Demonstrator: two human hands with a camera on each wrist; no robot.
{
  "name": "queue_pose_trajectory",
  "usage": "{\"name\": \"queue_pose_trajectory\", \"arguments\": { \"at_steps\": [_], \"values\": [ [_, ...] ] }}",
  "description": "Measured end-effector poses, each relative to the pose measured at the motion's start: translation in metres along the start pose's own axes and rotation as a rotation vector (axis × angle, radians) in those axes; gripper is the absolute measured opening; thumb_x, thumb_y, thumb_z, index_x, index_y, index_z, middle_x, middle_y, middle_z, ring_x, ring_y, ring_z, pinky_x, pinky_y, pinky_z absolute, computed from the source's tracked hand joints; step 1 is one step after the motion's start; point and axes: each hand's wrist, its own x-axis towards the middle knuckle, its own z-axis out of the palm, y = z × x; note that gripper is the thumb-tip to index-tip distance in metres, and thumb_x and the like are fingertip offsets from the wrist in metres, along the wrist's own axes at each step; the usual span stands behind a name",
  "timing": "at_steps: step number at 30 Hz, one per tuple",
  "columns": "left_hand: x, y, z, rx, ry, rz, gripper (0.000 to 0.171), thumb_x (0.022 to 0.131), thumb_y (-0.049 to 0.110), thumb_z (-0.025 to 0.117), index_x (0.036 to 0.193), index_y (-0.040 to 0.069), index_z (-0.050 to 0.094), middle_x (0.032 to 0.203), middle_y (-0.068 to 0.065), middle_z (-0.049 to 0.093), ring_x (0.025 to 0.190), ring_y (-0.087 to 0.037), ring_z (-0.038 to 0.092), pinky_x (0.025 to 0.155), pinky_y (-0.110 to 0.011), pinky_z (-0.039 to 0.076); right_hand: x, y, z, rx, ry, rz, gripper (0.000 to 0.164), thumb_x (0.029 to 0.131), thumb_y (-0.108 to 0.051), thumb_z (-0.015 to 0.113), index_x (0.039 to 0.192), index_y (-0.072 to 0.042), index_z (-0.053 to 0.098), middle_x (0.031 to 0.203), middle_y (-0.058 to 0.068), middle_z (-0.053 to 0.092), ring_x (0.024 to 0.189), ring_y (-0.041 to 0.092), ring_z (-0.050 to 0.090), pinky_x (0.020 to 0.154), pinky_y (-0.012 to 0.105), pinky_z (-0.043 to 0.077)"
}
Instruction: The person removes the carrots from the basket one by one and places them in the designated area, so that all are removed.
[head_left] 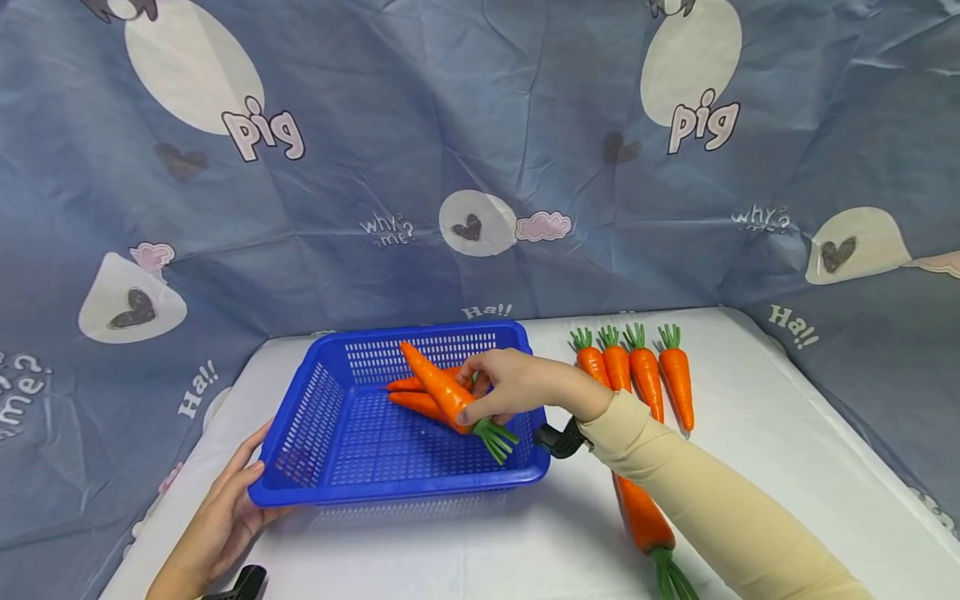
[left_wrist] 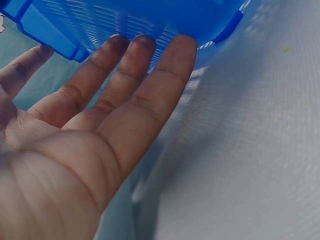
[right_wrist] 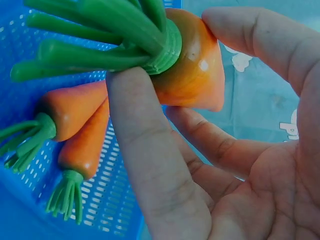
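My right hand (head_left: pixel 504 382) pinches an orange carrot (head_left: pixel 435 385) near its green-stemmed top, thumb on one side and fingers on the other. The carrot slants over a blue plastic basket (head_left: pixel 405 493), tip pointing to the far left. Beneath it two more carrots lie in the basket, a lower carrot (right_wrist: pixel 85 145) and an upper carrot (right_wrist: pixel 75 110) in the right wrist view. At the basket's near left corner is my left hand (head_left: pixel 225 512). Its fairly straight fingers (left_wrist: pixel 145 105) touch the outer wall from below the rim.
Several carrots (head_left: pixel 677 379) lie in a row on the white tabletop (head_left: pixel 780 417) right of the basket. Nearer, another carrot (head_left: pixel 643 517) is partly covered by my right sleeve (head_left: pixel 697 492). A printed blue cloth (head_left: pixel 480 150) hangs behind and around the table.
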Motion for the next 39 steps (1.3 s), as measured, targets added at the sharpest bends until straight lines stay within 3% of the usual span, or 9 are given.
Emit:
{"name": "queue_pose_trajectory", "arguments": {
  "at_steps": [10, 27, 39],
  "values": [
    [0.0, 0.0, -0.001, -0.034, -0.02, 0.008, 0.054, 0.111, 0.02, 0.024, 0.161, 0.035, 0.012, 0.136, 0.018, 0.059, 0.118, -0.013, 0.066, 0.091, -0.04, 0.057, -0.015, 0.009, -0.001, -0.013, 0.027, 0.003, 0.053, 0.082, -0.036, 0.081, 0.124, -0.014, 0.058, 0.098, 0.004, 0.068, 0.068, 0.022, 0.072, 0.068, 0.031, 0.06],
    [0.0, 0.0, 0.0, -0.016, 0.02, -0.024, 0.054, 0.111, 0.022, 0.026, 0.161, 0.036, 0.012, 0.135, 0.018, 0.059, 0.118, -0.014, 0.066, 0.09, -0.043, 0.058, -0.038, 0.012, -0.007, 0.037, 0.077, -0.038, 0.044, 0.084, -0.034, 0.08, 0.12, -0.016, 0.061, 0.098, 0.006, 0.064, 0.068, 0.019, 0.07, 0.066, 0.033, 0.061],
    [0.0, -0.002, -0.002, -0.065, -0.022, 0.003, 0.053, 0.111, 0.02, 0.024, 0.161, 0.036, 0.013, 0.136, 0.018, 0.059, 0.118, -0.014, 0.066, 0.091, -0.041, 0.057, -0.063, 0.026, -0.006, 0.142, 0.102, -0.012, 0.041, 0.086, -0.033, 0.078, 0.119, -0.016, 0.061, 0.104, 0.008, 0.063, 0.083, 0.02, 0.073, 0.071, 0.039, 0.061]
  ]
}}
